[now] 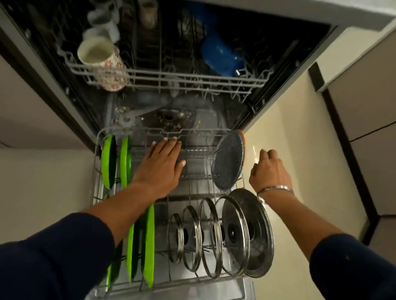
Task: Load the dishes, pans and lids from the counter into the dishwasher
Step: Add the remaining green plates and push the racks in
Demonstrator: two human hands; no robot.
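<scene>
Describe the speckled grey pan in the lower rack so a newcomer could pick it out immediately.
Start at the pulled-out lower rack of the open dishwasher. On its right side, beyond the row of glass lids, one round pan stands on edge. It is the only speckled dark grey disc with an orange rim; the lids are clear with metal rims, and the plates on the left are green.

sleeves point(56, 257): dark navy, long | right wrist: silver bangle point(274, 192)
</scene>
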